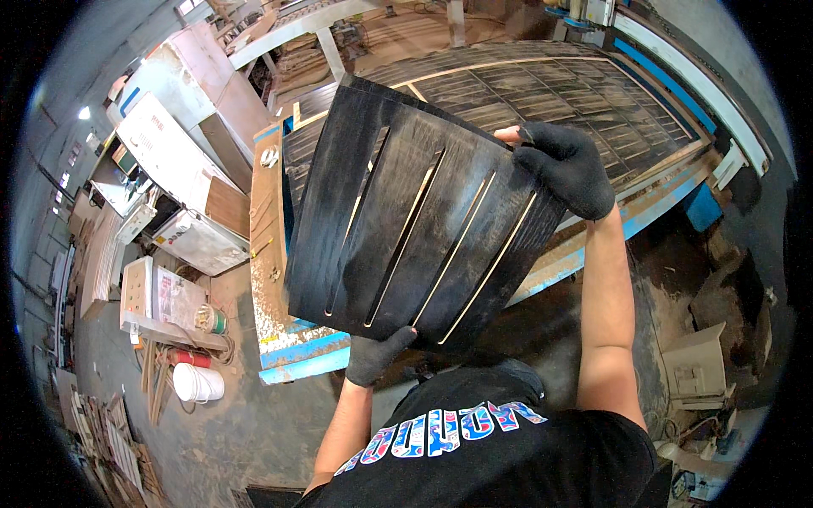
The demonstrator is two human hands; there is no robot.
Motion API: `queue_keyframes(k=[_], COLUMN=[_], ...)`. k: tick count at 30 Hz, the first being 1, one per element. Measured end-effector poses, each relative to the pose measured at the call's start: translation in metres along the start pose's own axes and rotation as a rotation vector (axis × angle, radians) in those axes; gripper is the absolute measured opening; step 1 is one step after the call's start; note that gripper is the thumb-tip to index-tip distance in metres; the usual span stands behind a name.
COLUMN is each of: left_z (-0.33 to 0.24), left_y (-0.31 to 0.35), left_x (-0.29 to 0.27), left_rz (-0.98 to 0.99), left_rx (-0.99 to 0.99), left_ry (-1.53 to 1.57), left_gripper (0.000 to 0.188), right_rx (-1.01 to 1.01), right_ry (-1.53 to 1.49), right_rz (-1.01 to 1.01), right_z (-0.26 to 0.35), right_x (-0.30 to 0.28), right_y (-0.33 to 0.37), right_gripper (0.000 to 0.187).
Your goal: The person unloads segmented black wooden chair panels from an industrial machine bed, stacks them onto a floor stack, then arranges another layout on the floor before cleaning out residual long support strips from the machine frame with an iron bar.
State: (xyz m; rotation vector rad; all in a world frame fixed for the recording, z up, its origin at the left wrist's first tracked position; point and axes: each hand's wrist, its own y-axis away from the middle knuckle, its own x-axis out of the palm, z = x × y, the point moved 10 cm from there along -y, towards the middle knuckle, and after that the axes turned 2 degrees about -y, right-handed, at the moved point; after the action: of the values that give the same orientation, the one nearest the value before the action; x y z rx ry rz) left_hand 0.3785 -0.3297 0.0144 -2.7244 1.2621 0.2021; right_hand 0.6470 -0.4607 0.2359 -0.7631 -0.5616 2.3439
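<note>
Both hands in black gloves hold big dark panel [415, 220] up in air, above near corner of long bench [559, 93].

Left hand [375, 354] pinches bottom edge — right hand [566, 165] grabs top right corner.

Panel flat, dusty, black, with long thin slots showing pale wood.

Bench top dark, grooved grid — blue chipped edge.

White bucket [196, 383] on floor far left, well apart.
</note>
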Motion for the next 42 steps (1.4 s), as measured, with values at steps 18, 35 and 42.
queue_keyframes(k=[18,35,42], left_z=[0.020,-0.014,0.022], left_y=[-0.036,-0.037,-0.024], left_x=[-0.060,-0.070,-0.068], left_rz=[-0.429,-0.046,-0.105], left_rx=[-0.144,-0.043,-0.151], left_ry=[0.744,0.145,0.395], left_gripper=[0.071,0.039,0.038], right_rx=[0.600,0.583,0.429], right_ry=[-0.572,-0.899,-0.890], right_rz=[-0.161,-0.360,-0.441], right_z=[-0.161,-0.164,-0.166], right_x=[0.099,0.140,0.107], right_y=[0.112,0.161,0.141], right_gripper=[0.042,0.043,0.041])
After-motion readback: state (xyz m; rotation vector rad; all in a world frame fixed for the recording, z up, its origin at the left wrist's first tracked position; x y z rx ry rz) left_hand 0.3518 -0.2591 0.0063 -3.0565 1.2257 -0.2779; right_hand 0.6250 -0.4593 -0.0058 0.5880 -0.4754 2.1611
